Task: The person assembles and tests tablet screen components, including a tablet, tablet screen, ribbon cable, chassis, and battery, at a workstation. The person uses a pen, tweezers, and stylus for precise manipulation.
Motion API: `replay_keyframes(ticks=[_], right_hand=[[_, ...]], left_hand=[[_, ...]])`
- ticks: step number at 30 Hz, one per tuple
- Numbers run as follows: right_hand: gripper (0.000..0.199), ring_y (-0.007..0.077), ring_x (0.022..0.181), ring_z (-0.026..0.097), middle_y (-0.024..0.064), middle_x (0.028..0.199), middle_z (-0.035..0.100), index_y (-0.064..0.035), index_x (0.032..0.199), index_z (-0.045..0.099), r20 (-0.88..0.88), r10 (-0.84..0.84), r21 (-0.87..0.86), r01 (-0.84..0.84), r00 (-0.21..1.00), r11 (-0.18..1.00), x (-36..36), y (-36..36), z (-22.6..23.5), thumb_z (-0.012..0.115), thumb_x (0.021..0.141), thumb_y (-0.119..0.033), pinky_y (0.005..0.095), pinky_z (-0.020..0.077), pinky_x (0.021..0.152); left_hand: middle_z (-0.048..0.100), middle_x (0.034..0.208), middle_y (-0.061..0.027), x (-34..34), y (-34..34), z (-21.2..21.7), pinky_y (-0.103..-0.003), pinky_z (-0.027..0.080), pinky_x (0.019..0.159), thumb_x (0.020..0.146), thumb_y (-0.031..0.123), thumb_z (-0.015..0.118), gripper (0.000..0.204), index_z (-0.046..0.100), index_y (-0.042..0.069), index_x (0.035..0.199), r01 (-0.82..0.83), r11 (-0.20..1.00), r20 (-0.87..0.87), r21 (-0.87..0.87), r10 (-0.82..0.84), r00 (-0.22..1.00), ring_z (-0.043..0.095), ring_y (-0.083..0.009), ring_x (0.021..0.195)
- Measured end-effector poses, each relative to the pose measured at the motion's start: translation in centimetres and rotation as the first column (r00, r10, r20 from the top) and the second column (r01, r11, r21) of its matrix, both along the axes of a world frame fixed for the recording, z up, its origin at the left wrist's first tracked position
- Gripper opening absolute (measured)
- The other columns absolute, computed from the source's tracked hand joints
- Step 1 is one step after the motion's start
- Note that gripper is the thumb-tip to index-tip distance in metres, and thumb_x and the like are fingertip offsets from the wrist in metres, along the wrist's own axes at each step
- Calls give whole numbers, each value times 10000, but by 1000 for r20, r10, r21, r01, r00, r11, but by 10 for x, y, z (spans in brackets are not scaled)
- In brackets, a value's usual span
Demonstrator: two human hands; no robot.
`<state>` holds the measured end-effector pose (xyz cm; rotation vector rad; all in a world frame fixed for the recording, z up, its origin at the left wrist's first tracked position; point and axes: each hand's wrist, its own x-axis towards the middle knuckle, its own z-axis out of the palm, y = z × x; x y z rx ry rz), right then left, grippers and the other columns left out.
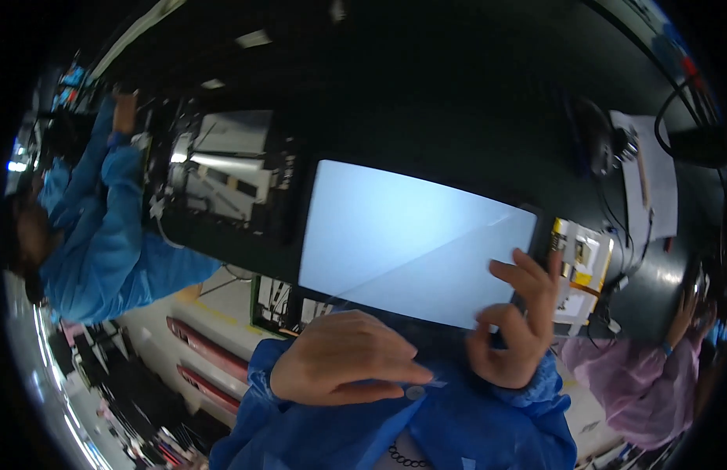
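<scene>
A flat rectangular panel [410, 235] with a brightly lit pale blue-white face and dark border lies in front of me on the dark bench. A faint diagonal line crosses its face; I cannot tell whether it is a film edge or a reflection. My right hand [516, 325] is over the panel's near right corner, thumb and forefinger curled together, other fingers raised and spread. Whatever they pinch is too small to name. My left hand [344, 360] hovers before the panel's near edge, palm down, fingers stretched rightward. A small translucent tab [436, 383] shows by its fingertips.
Right of the panel is a white, yellow-edged tray [582, 270] of parts. Beyond it are a paper sheet [649, 176] and cables. A blue-sleeved person [120, 235] is at the left, a pink-sleeved one [629, 384] at the right. A glossy framed unit [226, 168] stands left.
</scene>
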<state>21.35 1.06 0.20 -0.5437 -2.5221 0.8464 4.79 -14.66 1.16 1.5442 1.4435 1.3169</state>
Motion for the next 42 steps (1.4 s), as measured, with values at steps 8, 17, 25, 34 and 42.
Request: replay_keyframes(ticks=[8,17,25,34,42], right_hand=[[516,283,1042,598,112,1106,626,-92,1154,504,45,154,64,-156,987,986,-22,0,-9,596,684,100,601,213,1065],[579,298,1134,540,160,1165,585,-48,1223,477,43,129,24,-130,991,991,-31,-1,-8,641,679,65,560,256,1062],[93,348,1218,470,206,1129,590,-81,669,496,1,8,24,-8,1000,1000,-17,22,8,490,685,11,592,181,1074],[140,330,1167,523,183,1110,625,-53,642,429,310,-295,-5,312,904,950,6,44,-8,357,701,52,535,180,1103],[138,269,1159,528,180,1173,596,-71,691,522,211,-316,-27,329,925,944,7,42,-12,432,759,8,493,201,1106]], left_hand=[[656,991,-82,-5,-5,-13,-277,483,708,723,64,737,357,623,54,1061,-488,868,-87,-93,481,872,623,-172,822],[651,868,-74,-4,1,-19,-234,413,526,755,16,675,259,640,52,1010,-810,579,-513,-88,671,535,519,-115,595],[635,1009,-124,1,-7,-5,-310,449,706,841,212,618,377,564,68,1185,-246,962,-5,-118,247,969,608,-208,852],[567,1218,-121,-16,-13,-50,-354,200,960,956,399,235,540,478,55,1294,-876,478,-549,-69,714,434,448,-240,1138],[513,1288,-137,-15,-16,-55,-384,207,1023,909,397,330,543,470,27,1282,-874,478,-443,-92,766,466,409,-273,1218]])
